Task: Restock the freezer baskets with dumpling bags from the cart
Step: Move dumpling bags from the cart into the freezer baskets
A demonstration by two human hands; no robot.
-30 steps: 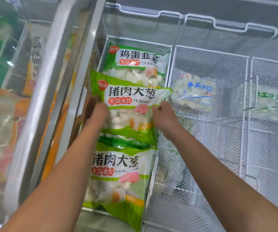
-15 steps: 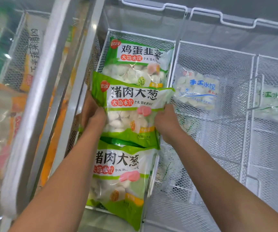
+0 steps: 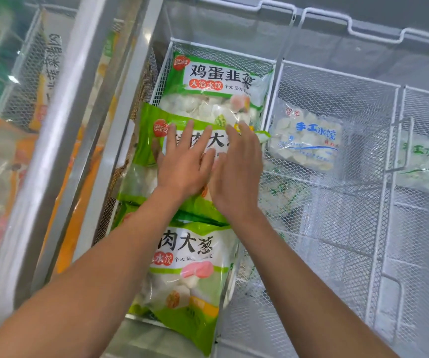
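Note:
Three green-and-white dumpling bags lie in a row in the left white wire basket (image 3: 172, 47). The middle bag (image 3: 143, 156) overlaps the far bag (image 3: 218, 83) and the near bag (image 3: 190, 275). My left hand (image 3: 185, 161) lies flat on the middle bag with straight, spread fingers. Beside it, my right hand (image 3: 236, 174) presses the same bag with straight fingers. Both palms hide most of the bag's print.
The middle basket (image 3: 337, 78) holds a clear dumpling bag (image 3: 306, 140) at its far end, and its mesh floor shows nearer to me. Another clear bag (image 3: 422, 164) lies in the right basket. A metal lid frame (image 3: 61, 140) runs along the left, with orange packs under glass.
Both hands let go of the middle bag's sides and now lie flat on top of it. The bag has settled lower into the basket between the other two.

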